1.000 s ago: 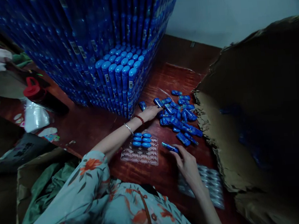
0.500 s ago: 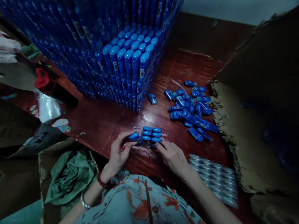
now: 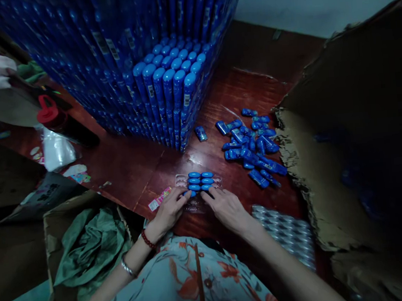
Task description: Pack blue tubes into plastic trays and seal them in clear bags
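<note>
A small block of upright blue containers (image 3: 194,181), with rounded glossy tops, stands in two columns on a clear plastic sheet (image 3: 180,179). My left hand (image 3: 171,208) is at the near left corner of the block. Its thumb and fingers are closed on one more blue container (image 3: 190,194), set against the front of the left column. My right hand (image 3: 225,209) rests at the near right corner, fingers curled and fingertips against the block. Whatever lies under those fingertips is hidden. A pink and white printed card (image 3: 159,199) lies beside my left hand.
A tall stack of wrapped blue containers (image 3: 163,107) rises behind. Loose blue containers (image 3: 253,151) are heaped right, beside a torn cardboard box (image 3: 309,197). A silvery ribbed sheet (image 3: 286,236) lies near my right arm. Left are a red-lidded bottle (image 3: 67,126) and a box with green cloth (image 3: 90,247).
My left hand has moved right and brought its blue container from beside the block to the front of the left column. The printed card is uncovered. The view has shifted slightly.
</note>
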